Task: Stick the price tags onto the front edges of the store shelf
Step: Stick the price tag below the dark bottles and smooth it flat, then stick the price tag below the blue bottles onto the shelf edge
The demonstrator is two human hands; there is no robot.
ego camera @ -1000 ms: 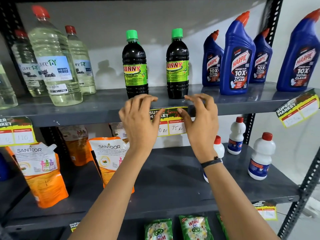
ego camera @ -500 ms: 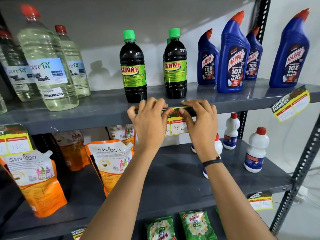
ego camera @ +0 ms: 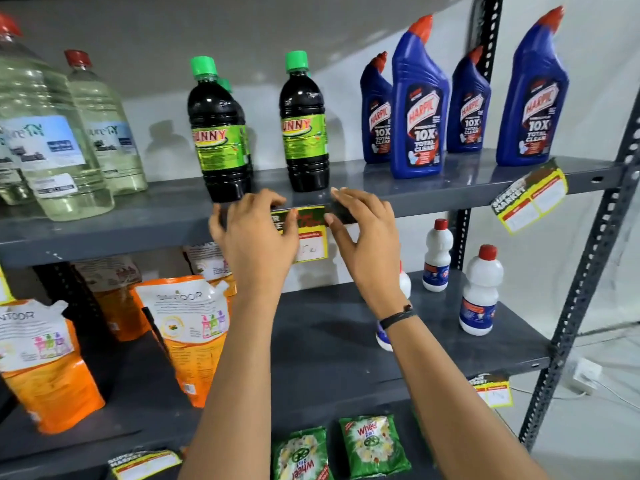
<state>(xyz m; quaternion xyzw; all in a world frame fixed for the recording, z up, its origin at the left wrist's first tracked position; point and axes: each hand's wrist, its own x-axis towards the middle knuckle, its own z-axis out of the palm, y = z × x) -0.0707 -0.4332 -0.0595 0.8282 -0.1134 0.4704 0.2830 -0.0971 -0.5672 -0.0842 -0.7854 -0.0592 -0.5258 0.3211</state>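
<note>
Three grey steel tiers of the store shelf (ego camera: pixel 104 233) fill the frame, the upper tier's front edge running from mid-left to upper right; on it stand clear bottles (ego camera: pixel 52 147) at upper left, two dark Sunny bottles (ego camera: pixel 221 140) in the middle and blue Harpic bottles (ego camera: pixel 419 109) at upper right; orange Santoor pouches (ego camera: pixel 187 323) and small white bottles (ego camera: pixel 481 292) sit on the middle tier; green Wheel packets (ego camera: pixel 374 445) lie at the bottom.

At frame centre the left hand (ego camera: pixel 256 237) and right hand (ego camera: pixel 363 230) flank one yellow price tag (ego camera: pixel 308 233) on the upper edge, just below the Sunny bottles; both hands have their fingers spread and curved over the edge, and neither is clenched; whether the fingertips press the tag's top strip or hover just off it, I cannot tell through the blur; the tag's lower half hangs below the edge, its handwritten price partly hidden by the left hand.

Another tag (ego camera: pixel 530 199) at upper right sits tilted on the same edge, and further tags show on the middle tier's edge at lower right and on the lowest visible edge near bottom centre.

Likely risks: uneven pressure could leave this tag crooked like its neighbour; a weakly pressed strip may peel; fingers reaching over the edge could nudge a Sunny bottle standing close to the front.
</note>
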